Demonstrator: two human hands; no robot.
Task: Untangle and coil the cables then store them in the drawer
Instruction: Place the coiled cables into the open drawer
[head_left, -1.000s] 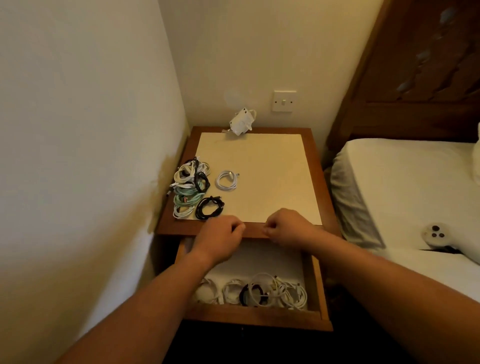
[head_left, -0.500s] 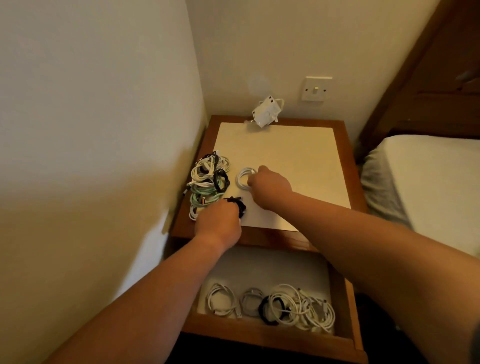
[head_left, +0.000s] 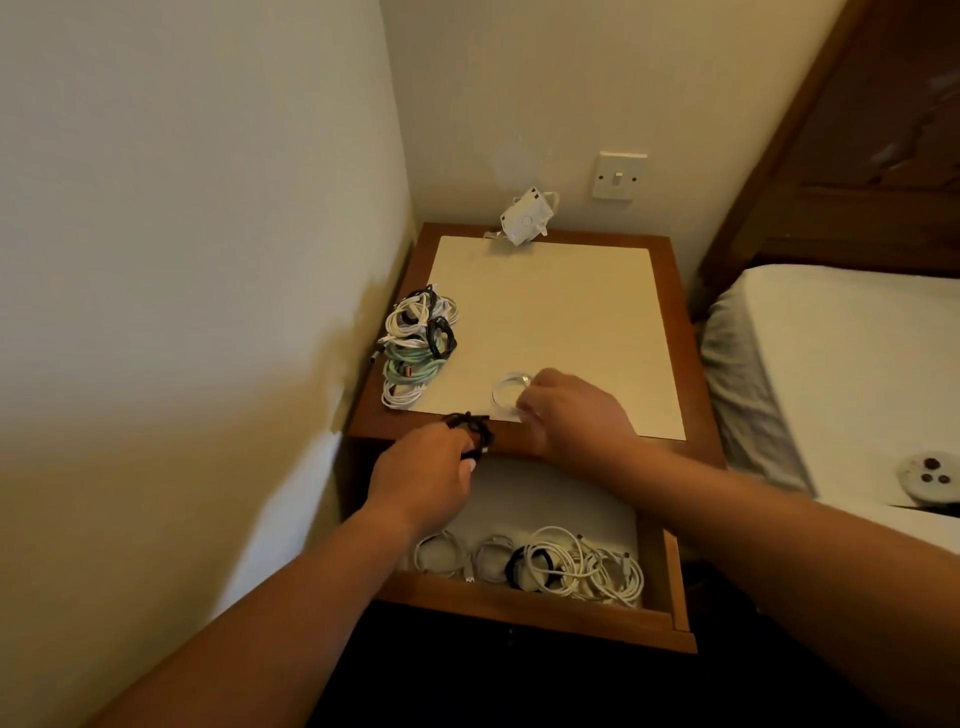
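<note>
clearly these are light, floppy things. the black coil (head_left: 470, 423) is pinched in the left hand (head_left: 421, 470) at the front edge of the desk (head_left: 561, 312), just above the open drawer (head_left: 519, 610), low in the centre of the frame. the left grip is narrow, with fingers curled round the bundle. a little to the right, the right hand (head_left: 571, 415) lies over the near side of the white coil (head_left: 511, 392) on the pale desk top. its grip looks closed on the loops, though blur hides the fingertips.

i judge both coils to weigh very little and to have hardly any stiffness, so a loose hold would let the loops spring open. each is best taken across the whole bundle with all turns pinched together, not by one strand or a plug end. the sheath is probably smooth and slightly slippery.

the desk is a wooden bedside unit with a flat cream inset. a pile of cables (head_left: 418, 348) in white, green and black lies at its left edge beside the wall, centre left of the frame. several stored coils (head_left: 545, 566) lie along the drawer's front. a white adapter (head_left: 524, 215) leans at the back under a wall switch (head_left: 621, 175). the room is dim and warm-lit, and a bed (head_left: 831, 364) with a white controller (head_left: 930, 475) on it fills the right of the frame
</note>
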